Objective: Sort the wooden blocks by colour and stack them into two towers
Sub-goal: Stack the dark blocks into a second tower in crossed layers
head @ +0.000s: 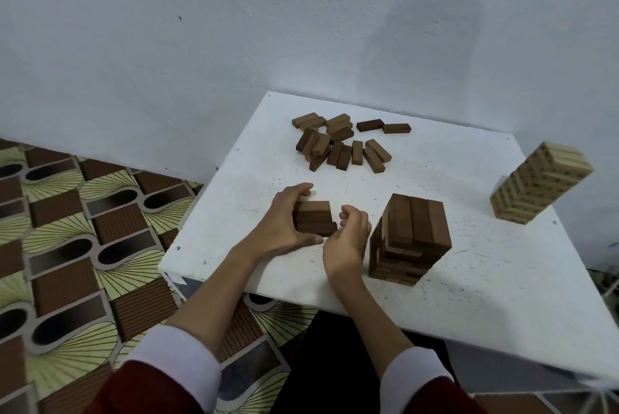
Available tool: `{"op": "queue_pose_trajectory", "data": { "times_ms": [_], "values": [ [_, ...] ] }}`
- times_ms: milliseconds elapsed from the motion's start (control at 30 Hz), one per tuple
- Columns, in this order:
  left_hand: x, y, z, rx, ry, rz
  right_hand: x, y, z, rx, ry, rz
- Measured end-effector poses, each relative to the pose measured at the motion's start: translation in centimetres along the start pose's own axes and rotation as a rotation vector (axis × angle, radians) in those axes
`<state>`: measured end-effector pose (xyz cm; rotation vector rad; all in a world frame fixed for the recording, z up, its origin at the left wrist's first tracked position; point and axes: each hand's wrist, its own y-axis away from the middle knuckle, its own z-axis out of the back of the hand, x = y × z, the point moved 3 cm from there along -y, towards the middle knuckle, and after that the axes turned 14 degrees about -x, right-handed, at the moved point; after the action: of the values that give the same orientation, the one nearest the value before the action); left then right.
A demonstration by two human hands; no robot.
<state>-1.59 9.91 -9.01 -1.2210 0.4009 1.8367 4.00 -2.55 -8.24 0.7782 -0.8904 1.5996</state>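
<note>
A small group of three dark brown blocks (315, 217) lies side by side on the white table (452, 279), near its front left. My left hand (284, 222) curls around the group's left side, thumb at its near edge. My right hand (348, 232) presses against its right end with fingers bent. A dark brown tower (410, 237) stands just right of my right hand. A light wood tower (539, 184) stands at the far right. A loose heap of brown blocks (338, 142) lies at the back of the table.
Two dark blocks (383, 126) lie apart beside the heap. A white wall rises right behind the table. A patterned floor mat (77, 229) spreads to the left below the table edge.
</note>
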Motion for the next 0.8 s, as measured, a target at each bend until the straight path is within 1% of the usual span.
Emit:
{"op": "queue_pose_trajectory", "data": {
  "times_ms": [200, 500, 800],
  "values": [
    [0.30, 0.24, -0.28, -0.050, -0.005, -0.034, -0.23, 0.05, 0.03, -0.007, -0.042, -0.002],
    [0.34, 0.25, -0.26, -0.039, 0.002, -0.028, -0.31, 0.12, -0.18, 0.003, -0.049, 0.032],
    [0.23, 0.36, -0.28, -0.026, 0.011, 0.001, -0.23, 0.10, -0.01, 0.027, -0.051, 0.023]
  ]
}}
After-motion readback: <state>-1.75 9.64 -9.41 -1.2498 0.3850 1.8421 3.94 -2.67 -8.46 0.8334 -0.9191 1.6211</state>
